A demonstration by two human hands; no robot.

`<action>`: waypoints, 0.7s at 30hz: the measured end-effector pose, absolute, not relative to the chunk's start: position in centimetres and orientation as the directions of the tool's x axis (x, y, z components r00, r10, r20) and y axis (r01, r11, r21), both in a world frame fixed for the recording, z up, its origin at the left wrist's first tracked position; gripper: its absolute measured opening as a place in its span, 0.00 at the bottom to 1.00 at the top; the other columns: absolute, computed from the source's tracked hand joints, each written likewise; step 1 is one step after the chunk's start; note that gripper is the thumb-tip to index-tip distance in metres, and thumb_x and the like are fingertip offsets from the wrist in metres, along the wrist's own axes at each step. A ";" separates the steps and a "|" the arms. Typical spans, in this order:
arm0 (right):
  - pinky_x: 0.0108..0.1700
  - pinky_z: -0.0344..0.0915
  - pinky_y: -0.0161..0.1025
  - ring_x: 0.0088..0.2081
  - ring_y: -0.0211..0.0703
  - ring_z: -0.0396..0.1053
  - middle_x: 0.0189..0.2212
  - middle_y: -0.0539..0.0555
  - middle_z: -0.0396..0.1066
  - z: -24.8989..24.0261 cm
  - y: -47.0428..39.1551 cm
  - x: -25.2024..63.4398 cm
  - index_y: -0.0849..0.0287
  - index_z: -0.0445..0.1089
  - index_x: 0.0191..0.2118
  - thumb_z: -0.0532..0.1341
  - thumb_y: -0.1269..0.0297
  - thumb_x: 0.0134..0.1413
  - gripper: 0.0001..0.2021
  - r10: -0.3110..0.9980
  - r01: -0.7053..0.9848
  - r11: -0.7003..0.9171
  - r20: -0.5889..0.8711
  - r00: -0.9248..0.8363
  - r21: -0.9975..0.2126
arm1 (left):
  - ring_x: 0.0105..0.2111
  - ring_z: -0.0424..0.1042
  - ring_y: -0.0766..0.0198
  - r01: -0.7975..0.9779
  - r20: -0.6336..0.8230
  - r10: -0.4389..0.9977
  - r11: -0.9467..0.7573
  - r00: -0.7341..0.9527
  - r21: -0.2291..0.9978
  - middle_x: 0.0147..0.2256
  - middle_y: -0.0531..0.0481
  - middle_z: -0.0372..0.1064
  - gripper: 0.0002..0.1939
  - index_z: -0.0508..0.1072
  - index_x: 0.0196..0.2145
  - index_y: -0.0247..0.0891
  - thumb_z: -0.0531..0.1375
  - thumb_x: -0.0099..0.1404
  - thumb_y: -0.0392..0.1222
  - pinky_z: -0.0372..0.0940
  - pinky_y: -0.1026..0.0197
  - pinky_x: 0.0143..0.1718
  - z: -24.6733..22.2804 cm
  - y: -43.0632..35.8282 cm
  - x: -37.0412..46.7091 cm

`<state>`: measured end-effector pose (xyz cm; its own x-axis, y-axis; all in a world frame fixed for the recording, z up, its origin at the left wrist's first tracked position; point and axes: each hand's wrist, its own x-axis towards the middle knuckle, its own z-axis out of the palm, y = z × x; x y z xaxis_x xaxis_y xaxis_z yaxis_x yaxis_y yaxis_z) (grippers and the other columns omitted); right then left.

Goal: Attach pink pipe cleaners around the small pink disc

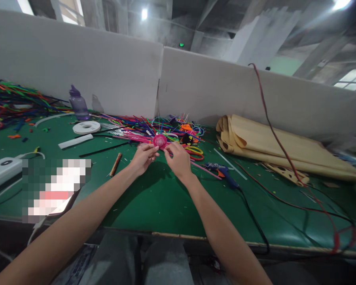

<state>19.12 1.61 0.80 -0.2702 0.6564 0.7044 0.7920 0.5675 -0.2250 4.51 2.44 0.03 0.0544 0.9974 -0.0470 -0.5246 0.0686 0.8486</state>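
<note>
A round pink piece with a paler middle is held up over the green table, at the centre of the head view. My left hand pinches its lower left edge between thumb and fingers. At its lower right, my right hand has its fingers closed on a pink strand beside the round piece. Thin pale threads or wires rise above the piece. Behind both hands lies a pile of coloured pipe cleaners. A blue glue gun rests to the right of my right hand.
A purple bottle, a white tape roll and a brown stick are on the left. Folded brown paper lies at right. A red-black cable hangs across the right side. White panels stand behind the table.
</note>
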 end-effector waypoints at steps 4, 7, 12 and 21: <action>0.35 0.59 0.35 0.37 0.41 0.65 0.34 0.54 0.68 0.8 1.6 19.1 0.58 0.68 0.33 0.51 0.66 0.60 0.09 0.666 0.785 0.570 0.697 -0.266 -0.244 | 0.18 0.67 0.76 -0.535 -0.071 0.996 0.085 0.048 0.841 0.18 0.57 0.65 0.10 0.68 0.26 0.33 0.67 0.49 0.34 0.57 0.76 0.17 0.1 2.4 4.6; 0.34 0.59 0.35 0.37 0.41 0.65 0.34 0.54 0.69 0.8 1.6 19.1 0.58 0.68 0.33 0.51 0.65 0.60 0.09 0.665 0.788 0.569 0.695 -0.273 -0.235 | 0.18 0.67 0.76 -0.538 -0.076 0.997 0.074 0.019 0.840 0.19 0.57 0.65 0.09 0.68 0.27 0.34 0.66 0.50 0.34 0.57 0.75 0.17 0.1 2.4 4.6; 0.34 0.59 0.35 0.37 0.41 0.66 0.33 0.53 0.68 0.7 1.6 19.0 0.57 0.68 0.33 0.51 0.65 0.60 0.09 0.669 0.793 0.565 0.689 -0.279 -0.227 | 0.18 0.66 0.76 -0.509 -0.043 0.999 0.040 0.005 0.860 0.20 0.57 0.64 0.08 0.68 0.27 0.33 0.66 0.51 0.34 0.56 0.75 0.16 0.1 2.3 4.6; 0.35 0.59 0.35 0.38 0.41 0.65 0.34 0.53 0.68 0.6 1.5 19.1 0.58 0.66 0.34 0.51 0.65 0.60 0.08 0.695 0.778 0.561 0.672 -0.256 -0.283 | 0.17 0.63 0.77 -0.446 -0.026 0.999 0.039 0.035 0.894 0.19 0.56 0.64 0.11 0.70 0.26 0.32 0.68 0.48 0.36 0.55 0.75 0.16 0.2 2.2 4.6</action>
<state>19.08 1.55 0.61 -0.2558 0.6947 0.6722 0.7780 0.5607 -0.2834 4.55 2.18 0.17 0.0351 0.9990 -0.0260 -0.4464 0.0389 0.8940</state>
